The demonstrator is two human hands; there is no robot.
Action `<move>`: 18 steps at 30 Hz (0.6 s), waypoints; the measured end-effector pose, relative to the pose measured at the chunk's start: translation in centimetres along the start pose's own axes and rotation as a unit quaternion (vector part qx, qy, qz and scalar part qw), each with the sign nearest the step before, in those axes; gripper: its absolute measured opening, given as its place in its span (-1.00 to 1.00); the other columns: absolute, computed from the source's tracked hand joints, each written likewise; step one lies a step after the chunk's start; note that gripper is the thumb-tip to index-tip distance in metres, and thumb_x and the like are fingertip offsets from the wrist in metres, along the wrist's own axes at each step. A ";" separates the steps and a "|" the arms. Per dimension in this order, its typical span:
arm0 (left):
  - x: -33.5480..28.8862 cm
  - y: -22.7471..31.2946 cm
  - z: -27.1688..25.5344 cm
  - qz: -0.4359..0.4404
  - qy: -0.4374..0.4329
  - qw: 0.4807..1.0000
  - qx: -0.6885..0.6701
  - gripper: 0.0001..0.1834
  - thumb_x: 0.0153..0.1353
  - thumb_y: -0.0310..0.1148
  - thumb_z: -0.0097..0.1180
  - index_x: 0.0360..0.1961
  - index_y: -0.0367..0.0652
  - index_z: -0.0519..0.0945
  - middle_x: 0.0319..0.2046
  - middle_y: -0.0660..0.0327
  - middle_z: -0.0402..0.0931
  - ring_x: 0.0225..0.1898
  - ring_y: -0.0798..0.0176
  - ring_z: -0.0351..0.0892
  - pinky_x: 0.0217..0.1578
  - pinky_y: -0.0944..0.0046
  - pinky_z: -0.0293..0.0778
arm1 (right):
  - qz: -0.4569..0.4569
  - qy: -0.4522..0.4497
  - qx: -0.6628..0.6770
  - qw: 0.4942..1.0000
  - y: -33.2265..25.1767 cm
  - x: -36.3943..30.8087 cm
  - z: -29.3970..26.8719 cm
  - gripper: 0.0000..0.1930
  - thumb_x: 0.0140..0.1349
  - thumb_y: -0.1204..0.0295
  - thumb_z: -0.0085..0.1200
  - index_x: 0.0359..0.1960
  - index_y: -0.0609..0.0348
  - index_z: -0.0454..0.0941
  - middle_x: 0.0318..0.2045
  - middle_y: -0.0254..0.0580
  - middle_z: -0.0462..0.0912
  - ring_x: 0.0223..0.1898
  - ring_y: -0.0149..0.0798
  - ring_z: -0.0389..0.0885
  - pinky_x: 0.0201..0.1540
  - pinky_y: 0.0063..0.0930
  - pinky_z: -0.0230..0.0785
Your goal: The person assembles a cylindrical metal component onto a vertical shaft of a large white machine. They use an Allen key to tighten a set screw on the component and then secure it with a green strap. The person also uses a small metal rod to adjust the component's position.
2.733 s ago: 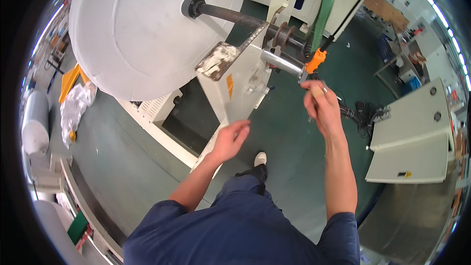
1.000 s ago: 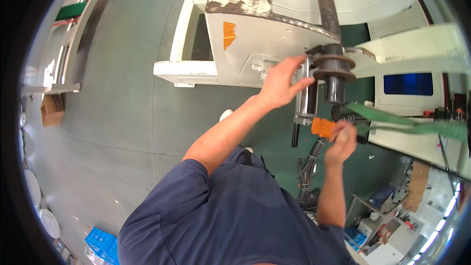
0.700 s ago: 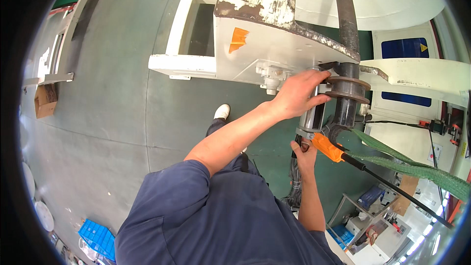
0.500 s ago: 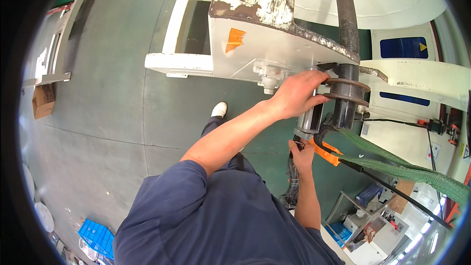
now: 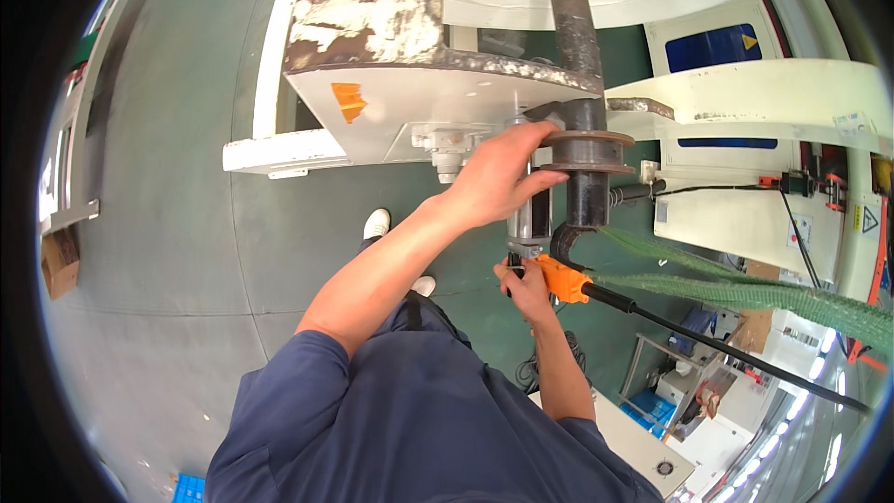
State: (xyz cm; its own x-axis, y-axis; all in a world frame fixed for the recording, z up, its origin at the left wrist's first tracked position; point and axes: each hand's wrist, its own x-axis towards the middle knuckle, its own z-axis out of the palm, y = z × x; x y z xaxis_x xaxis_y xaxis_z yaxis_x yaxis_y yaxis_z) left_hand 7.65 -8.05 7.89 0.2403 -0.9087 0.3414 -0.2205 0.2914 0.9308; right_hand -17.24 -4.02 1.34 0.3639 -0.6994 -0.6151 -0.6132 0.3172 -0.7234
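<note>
Probably the left hand (image 5: 498, 177), closed around the dark shaft collar (image 5: 587, 151) beside the white bracket (image 5: 419, 93), could get pinched if the right hand (image 5: 526, 284), gripping the orange pendant control (image 5: 562, 278) just below, moves the green sling (image 5: 745, 293).

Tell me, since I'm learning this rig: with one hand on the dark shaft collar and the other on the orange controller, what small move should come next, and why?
Probably keep the left hand steadying the dark collar while the right hand works the orange controller in a short jog. The green sling runs taut from the hook under the shaft, so the load looks slung.
</note>
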 end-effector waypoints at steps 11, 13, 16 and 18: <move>0.1 0.6 -0.5 -0.032 -0.030 0.999 0.008 -0.40 0.17 -0.31 0.33 0.19 -0.27 0.41 0.00 -0.08 0.56 0.07 -0.12 0.56 0.06 0.04 0.47 | -0.035 0.061 -0.313 0.947 -3.4 -4.9 -3.4 -0.67 0.26 0.17 0.22 -0.24 0.23 0.59 -0.49 -0.20 0.62 -0.43 -0.28 0.60 -0.31 -0.43 0.42; -0.2 0.7 -0.6 -0.026 -0.019 0.999 0.021 -0.40 0.18 -0.31 0.32 0.21 -0.28 0.40 0.03 -0.07 0.56 0.08 -0.10 0.57 0.08 0.05 0.47 | -0.016 -0.006 -0.208 0.978 -6.5 -7.7 -4.3 -0.71 0.31 0.21 0.18 -0.17 0.20 0.60 -0.43 -0.17 0.64 -0.39 -0.23 0.61 -0.26 -0.42 0.43; -0.5 1.2 -0.2 -0.027 -0.009 1.000 0.011 -0.38 0.22 -0.34 0.28 0.26 -0.27 0.37 0.07 -0.06 0.54 0.08 -0.05 0.58 0.12 0.06 0.46 | -0.090 -0.055 -0.157 0.982 -14.4 -10.4 -4.1 -0.78 0.37 0.30 0.09 -0.11 0.17 0.61 -0.38 -0.15 0.66 -0.35 -0.21 0.62 -0.22 -0.41 0.44; -0.6 1.2 0.1 -0.036 -0.001 0.999 0.001 -0.40 0.23 -0.36 0.26 0.26 -0.29 0.37 0.08 -0.08 0.53 0.10 -0.05 0.56 0.14 0.07 0.45 | -0.216 -0.024 -0.165 0.962 -20.0 -10.1 -3.5 -0.81 0.40 0.35 0.05 -0.11 0.17 0.61 -0.34 -0.13 0.67 -0.33 -0.20 0.62 -0.21 -0.41 0.44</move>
State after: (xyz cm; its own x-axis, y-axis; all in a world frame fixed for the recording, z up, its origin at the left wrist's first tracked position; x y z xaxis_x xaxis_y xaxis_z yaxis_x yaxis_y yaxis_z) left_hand 7.10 -7.22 8.83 0.2544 -0.9274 0.2742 -0.2057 0.2252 0.9524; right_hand -11.13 -5.57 23.16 0.6627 -0.6869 -0.2984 -0.5827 -0.2227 -0.7816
